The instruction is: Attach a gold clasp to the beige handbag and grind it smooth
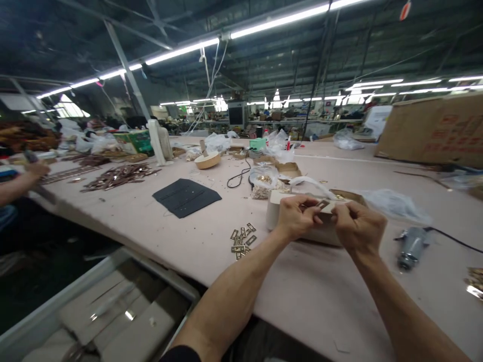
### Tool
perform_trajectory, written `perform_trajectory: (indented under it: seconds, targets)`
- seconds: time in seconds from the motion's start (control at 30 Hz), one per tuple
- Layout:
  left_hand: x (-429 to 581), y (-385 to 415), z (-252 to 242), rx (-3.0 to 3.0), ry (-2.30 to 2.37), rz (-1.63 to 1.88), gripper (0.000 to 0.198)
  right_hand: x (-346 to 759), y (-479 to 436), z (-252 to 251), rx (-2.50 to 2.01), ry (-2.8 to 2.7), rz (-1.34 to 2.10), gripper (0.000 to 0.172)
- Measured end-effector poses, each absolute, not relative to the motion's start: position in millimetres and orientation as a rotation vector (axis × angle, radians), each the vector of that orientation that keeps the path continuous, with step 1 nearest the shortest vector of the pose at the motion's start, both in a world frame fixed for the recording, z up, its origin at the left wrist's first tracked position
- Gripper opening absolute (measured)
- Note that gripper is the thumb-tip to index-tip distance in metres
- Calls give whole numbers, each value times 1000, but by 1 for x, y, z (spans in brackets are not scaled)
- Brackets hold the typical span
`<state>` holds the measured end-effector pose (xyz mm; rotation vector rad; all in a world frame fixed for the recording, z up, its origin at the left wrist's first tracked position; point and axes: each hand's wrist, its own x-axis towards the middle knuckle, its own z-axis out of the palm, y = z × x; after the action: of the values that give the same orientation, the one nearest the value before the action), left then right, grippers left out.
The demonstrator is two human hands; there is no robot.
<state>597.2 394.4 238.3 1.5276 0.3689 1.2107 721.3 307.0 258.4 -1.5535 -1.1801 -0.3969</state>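
Observation:
A beige handbag (274,208) stands on the table in front of me, its arched handle (315,184) wrapped in white. My left hand (300,217) is closed at the bag's upper edge, pinching a small rectangular metal plate (323,204) between thumb and fingers. Close by on the right, my right hand (360,226) is also closed, fingertips against the bag's top; what it pinches is hidden. Several similar metal frame plates (238,241) lie in a loose pile left of the bag. A grey power screwdriver (412,247) with a black cord rests to the right.
A black sheet (186,197), a tape roll (208,160) and brown straps (118,177) lie leftward. Behind the bag is a plastic bag of small parts (264,182). A cardboard box (433,128) stands back right. A crate (181,284) holds beige bags below; another person's hand (35,171) is far left.

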Motion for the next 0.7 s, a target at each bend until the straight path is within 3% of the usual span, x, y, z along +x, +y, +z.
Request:
perform_trajectory:
  seconds: [0.07, 0.17, 0.23, 0.33, 0.43, 0.53, 0.7]
  targets:
    - [597, 401, 236, 1498, 402, 1220, 16, 725, 301, 266, -1576, -1426, -111, 36]
    - [596, 408, 234, 1450, 404, 1202, 18, 717, 287, 272, -1392, -2007, 717, 34]
    - [595, 408, 235, 1429, 394, 1187, 20, 703, 284, 264, -1289, -2199, 929, 26]
    - [593, 403, 239, 1454, 387, 1184, 20, 676, 293, 231, -1311, -2301, 545, 23]
    - [591, 395, 244, 1532, 365, 1206, 17, 648, 310, 194, -1234, -2376, 224, 46]
    - [589, 391, 247, 1589, 337, 1214, 13, 619, 322, 176, -1106, -2496, 189, 59]
    - [585, 391, 249, 1618, 342, 1189, 14, 584, 335, 178, -994, -2585, 266, 56]
